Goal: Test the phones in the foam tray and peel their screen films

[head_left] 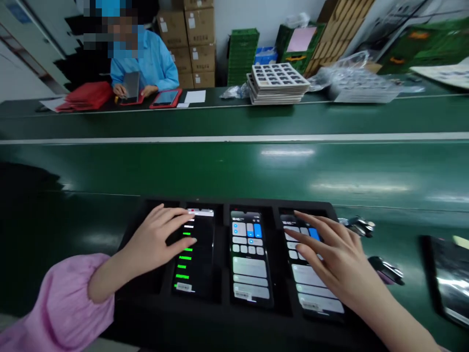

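Observation:
Three lit smartphones lie face up in slots of a black tray [256,313] in front of me. On the left phone [200,269] the screen is dark with green and white bars. The middle phone [249,266] and the right phone [317,288] both display a panel of tiles and sliders. My left hand [157,239] is over the left phone, fingers stretched toward its screen and holding nothing. Over the upper part of the right phone, my right hand [335,249] has its fingers spread; whether the fingertips touch the glass I cannot tell.
Two metal clip-like objects [357,226] [386,270] lie right of the tray, near a dark device [452,278]. Across the green bench [220,168], a person in blue [159,61] handles a tablet. Stacked trays [278,85], red cases [86,95] and plastic-wrapped goods [361,85] stand there.

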Tool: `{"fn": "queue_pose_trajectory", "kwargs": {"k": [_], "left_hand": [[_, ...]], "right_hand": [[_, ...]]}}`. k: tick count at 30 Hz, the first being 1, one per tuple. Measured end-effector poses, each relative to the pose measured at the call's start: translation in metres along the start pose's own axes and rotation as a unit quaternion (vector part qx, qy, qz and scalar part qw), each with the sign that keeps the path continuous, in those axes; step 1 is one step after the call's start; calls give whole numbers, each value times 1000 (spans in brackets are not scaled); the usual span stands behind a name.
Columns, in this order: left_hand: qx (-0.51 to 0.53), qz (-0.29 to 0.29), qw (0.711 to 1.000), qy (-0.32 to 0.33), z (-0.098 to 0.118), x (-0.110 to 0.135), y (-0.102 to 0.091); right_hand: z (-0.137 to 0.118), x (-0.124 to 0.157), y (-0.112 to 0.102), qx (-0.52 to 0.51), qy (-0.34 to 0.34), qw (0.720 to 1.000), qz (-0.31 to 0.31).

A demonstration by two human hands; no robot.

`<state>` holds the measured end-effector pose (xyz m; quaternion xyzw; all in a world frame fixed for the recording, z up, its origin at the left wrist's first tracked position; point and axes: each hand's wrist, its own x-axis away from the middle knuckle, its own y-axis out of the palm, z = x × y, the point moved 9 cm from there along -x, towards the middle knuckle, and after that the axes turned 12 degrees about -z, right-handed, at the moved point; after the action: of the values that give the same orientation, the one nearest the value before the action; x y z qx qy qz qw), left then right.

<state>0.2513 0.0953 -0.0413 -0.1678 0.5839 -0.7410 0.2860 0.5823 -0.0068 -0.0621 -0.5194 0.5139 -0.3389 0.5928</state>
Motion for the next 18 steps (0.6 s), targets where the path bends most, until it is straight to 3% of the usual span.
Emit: {"fn": "queue_pose_trajectory", "kwargs": {"k": [3, 12, 15, 18], "left_hand": [[-7, -1, 999, -37, -24, 10, 3], [-22, -17, 999, -28, -18, 11, 15], [-27, -19, 999, -43, -22, 4, 19], [-47, -20, 998, -45, -21, -1, 20]], "right_hand": [[1, 0, 1, -1, -16, 1000, 25], [6, -2, -1, 7, -36, 999, 40], [-12, -14, -13, 47, -45, 997, 27], [-51, -36, -18, 54, -89, 995, 8]]}}
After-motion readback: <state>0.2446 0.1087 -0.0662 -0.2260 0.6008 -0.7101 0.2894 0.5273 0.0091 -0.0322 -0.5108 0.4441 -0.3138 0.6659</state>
